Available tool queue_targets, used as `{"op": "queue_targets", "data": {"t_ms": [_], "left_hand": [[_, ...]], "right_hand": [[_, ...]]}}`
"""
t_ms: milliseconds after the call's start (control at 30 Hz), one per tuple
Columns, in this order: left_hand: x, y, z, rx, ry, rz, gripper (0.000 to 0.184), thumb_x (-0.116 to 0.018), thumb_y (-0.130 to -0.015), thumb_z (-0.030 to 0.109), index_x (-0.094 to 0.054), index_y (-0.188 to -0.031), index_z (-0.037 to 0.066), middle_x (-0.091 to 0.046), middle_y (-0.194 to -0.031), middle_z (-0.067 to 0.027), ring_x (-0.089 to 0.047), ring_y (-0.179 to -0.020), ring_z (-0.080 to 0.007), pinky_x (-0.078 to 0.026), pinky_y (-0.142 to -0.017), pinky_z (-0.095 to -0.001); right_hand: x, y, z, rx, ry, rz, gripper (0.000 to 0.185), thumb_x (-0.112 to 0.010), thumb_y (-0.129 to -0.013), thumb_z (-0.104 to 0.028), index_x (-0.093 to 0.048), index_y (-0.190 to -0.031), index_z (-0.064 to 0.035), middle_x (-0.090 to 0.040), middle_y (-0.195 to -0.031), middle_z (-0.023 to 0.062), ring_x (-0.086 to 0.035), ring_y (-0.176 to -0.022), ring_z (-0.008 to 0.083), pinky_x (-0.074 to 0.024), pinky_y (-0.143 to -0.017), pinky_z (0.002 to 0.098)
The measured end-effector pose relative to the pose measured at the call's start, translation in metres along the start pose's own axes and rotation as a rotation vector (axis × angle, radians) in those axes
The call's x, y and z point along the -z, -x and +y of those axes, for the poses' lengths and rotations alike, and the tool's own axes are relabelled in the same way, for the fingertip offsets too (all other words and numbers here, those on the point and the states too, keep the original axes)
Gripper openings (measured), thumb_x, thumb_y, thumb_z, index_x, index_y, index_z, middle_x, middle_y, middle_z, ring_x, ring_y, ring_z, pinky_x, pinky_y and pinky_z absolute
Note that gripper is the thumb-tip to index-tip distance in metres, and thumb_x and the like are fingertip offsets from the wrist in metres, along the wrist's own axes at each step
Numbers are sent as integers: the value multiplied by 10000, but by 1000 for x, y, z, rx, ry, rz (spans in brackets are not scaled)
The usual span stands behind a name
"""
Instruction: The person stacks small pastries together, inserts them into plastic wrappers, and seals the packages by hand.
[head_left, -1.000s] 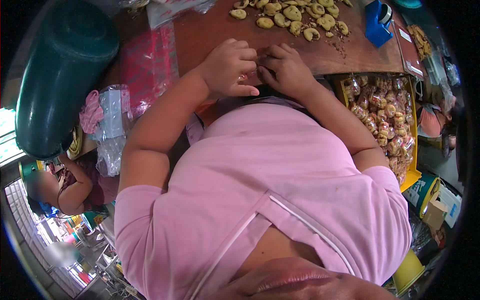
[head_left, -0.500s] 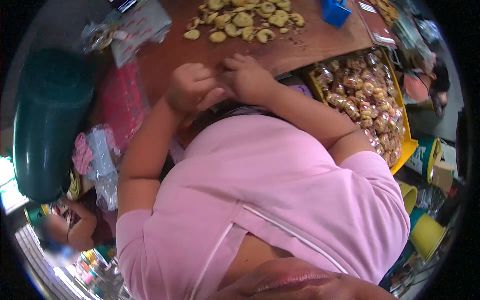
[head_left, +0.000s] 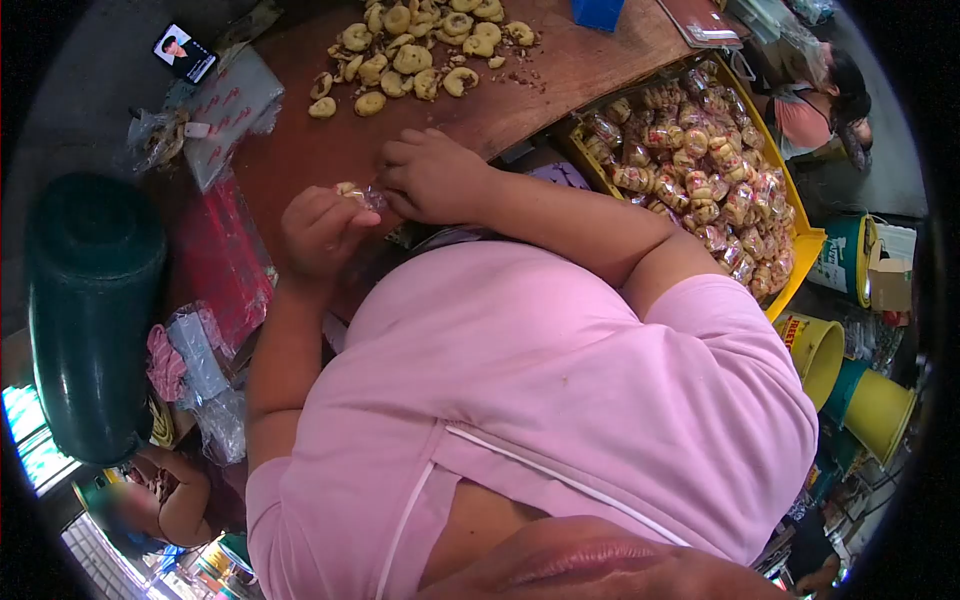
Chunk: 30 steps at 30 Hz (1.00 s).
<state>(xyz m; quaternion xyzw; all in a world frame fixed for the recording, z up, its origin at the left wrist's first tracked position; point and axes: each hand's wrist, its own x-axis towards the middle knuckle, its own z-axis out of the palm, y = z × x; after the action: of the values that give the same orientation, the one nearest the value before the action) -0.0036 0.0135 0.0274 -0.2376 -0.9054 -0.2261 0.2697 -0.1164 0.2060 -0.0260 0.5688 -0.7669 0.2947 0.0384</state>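
Observation:
My left hand (head_left: 318, 228) is closed around a small clear plastic pack of cookies (head_left: 347, 190) just above the near edge of the table. From the right, my right hand (head_left: 432, 178) pinches the twisted end of the clear wrapper (head_left: 374, 198); its fingertips are partly hidden. Beyond both hands, a loose pile of round golden cookies (head_left: 412, 60) lies with crumbs on the brown tabletop (head_left: 290, 150). To my right, a yellow crate (head_left: 795, 250) is filled with similar wrapped packs (head_left: 700, 150).
Plastic bags (head_left: 235, 105) and red plastic sheets (head_left: 225, 250) lie at the left, near a phone (head_left: 185, 53). A large dark green container (head_left: 95, 320) stands far left. A blue object (head_left: 598, 12) sits at the back. Buckets (head_left: 870, 410) and another person (head_left: 815, 110) are at the right.
My hands have moved slightly apart, and the wrapped cookie pack now shows between them. The whole view has shifted, bringing the phone and more of the crate into sight.

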Motion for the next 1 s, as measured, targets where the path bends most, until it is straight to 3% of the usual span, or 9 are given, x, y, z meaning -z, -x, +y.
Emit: {"op": "queue_targets", "data": {"t_ms": [233,400,533,767,867,1000], "left_hand": [[7,14,-7,-17,-2,-47,192,-764,-863,249,-712,-853,65,-709,-861,-64,-690,-814,-281,-555,-725,-400],[14,32,-12,-36,-4,-94,146,-722,-897,163,-739,-993,54,-714,-1015,-106,-697,-940,-289,-573,-851,-408],[16,35,-12,-49,-9,-140,214,-697,-887,80,-735,-1097,60,-696,-1148,-128,-687,-1041,-295,-559,-942,-423],[9,18,-18,-143,-10,-262,340,-681,-868,53,-686,-1203,108,-692,-1239,-93,-646,-1214,-277,-414,-1129,-462],[5,8,-18,-153,-57,-349,365,-686,-863,80,-673,-1225,122,-686,-1274,-65,-626,-1250,-243,-354,-1173,-470],[-5,-11,-21,-181,-74,-424,408,-727,-835,159,-670,-1239,134,-669,-1312,-46,-577,-1316,-232,-290,-1204,-486]], "right_hand": [[-4,0,3,19,14,26,190,-675,-862,-270,-762,-978,-147,-617,-1075,25,-564,-1031,252,-473,-873,416],[-5,0,3,26,19,30,183,-678,-859,-264,-764,-972,-148,-619,-1065,20,-567,-1031,248,-472,-876,412],[2,0,-2,35,9,47,176,-680,-858,-259,-765,-970,-154,-620,-1065,21,-571,-1038,250,-474,-881,412],[1,1,8,5,-20,34,188,-673,-873,-252,-762,-976,-123,-651,-1029,62,-602,-1020,292,-488,-881,458],[43,9,17,-133,9,-51,192,-673,-888,-235,-760,-991,-98,-677,-1055,86,-623,-1026,307,-496,-907,461],[92,36,89,-186,20,289,238,-710,-888,-231,-754,-1064,-76,-691,-1126,127,-661,-983,330,-522,-890,439]]}}
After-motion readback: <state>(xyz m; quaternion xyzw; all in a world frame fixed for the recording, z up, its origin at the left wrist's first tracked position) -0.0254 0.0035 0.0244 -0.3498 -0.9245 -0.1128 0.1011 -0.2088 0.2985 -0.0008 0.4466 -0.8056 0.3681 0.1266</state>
